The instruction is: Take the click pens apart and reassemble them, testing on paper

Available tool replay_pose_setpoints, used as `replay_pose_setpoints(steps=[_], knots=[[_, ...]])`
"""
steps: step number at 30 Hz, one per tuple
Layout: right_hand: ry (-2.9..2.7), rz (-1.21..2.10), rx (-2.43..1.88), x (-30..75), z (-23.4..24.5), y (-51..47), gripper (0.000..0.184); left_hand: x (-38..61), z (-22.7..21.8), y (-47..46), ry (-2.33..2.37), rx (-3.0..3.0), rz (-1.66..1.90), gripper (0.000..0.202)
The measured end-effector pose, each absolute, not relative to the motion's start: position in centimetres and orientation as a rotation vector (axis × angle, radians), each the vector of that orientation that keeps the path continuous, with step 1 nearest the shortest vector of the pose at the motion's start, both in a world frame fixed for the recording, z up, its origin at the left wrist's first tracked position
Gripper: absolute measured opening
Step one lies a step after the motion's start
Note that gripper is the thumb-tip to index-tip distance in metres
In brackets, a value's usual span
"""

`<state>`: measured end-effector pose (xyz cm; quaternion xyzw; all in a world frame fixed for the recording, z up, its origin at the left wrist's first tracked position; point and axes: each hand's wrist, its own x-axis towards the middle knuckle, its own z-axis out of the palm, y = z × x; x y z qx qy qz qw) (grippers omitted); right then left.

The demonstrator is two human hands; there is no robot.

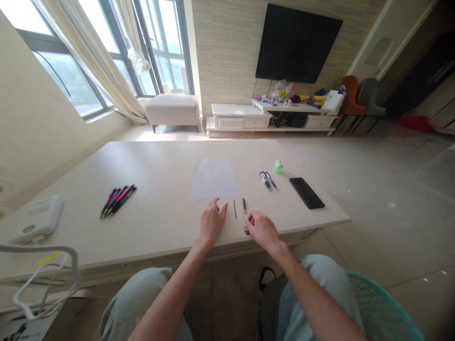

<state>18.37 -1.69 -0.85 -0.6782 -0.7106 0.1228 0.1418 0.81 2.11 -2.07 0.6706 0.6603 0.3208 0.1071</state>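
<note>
My left hand [212,221] rests on the table near the lower edge of a white sheet of paper [215,179], thumb and fingers apart, holding nothing. Just right of it lies a thin dark pen refill [234,209]. A short dark pen barrel piece [244,204] lies beyond my right hand [263,230]. That hand's fingertips are pinched together low over the table; whatever is between them is too small to name. Small yellow and dark pieces [246,230] sit by its fingers, partly hidden.
Several pens [118,201] lie in a bunch on the left of the table [159,227]. More pens [268,180], a green-and-white small container [278,166] and a black phone [306,192] are to the right. A white device [37,219] stands at the left edge.
</note>
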Motion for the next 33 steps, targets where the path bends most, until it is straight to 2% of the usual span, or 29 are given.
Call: replay_pose_setpoints(steps=[4,8,11,18,22,26,29,33], knots=[[-2.050,0.458,-1.991,18.8,-0.6,-2.0,0.023,-0.7,-1.1,0.1,1.889,1.925,0.896,0.028],[-2.074,0.573,-2.065,19.3,-0.3,-3.6,0.035,-2.5,-0.1,-4.3,1.821,2.081,0.637,0.041],[-2.224,0.611,-2.012,18.4,-0.3,-6.2,0.042,-3.0,-0.3,-8.2,1.593,2.193,0.410,0.042],[-2.990,0.690,-1.438,12.7,-3.3,-13.0,0.028,-1.6,-5.1,-13.3,1.203,2.346,-0.468,0.017],[-3.166,0.708,-1.397,11.2,-5.4,-14.3,0.020,-0.7,-7.6,-13.8,1.091,2.338,-0.794,0.020],[-3.141,0.699,-1.426,11.3,-5.6,-13.4,0.021,-0.8,-7.9,-13.1,1.148,2.300,-0.676,0.020],[-2.987,0.719,-1.512,12.2,-4.2,-11.8,0.022,-1.6,-6.4,-11.8,1.284,2.246,-0.257,0.015],[-2.612,0.889,-1.541,14.8,-0.9,-9.1,0.019,-2.4,-2.5,-9.2,1.195,2.170,0.258,0.021]])
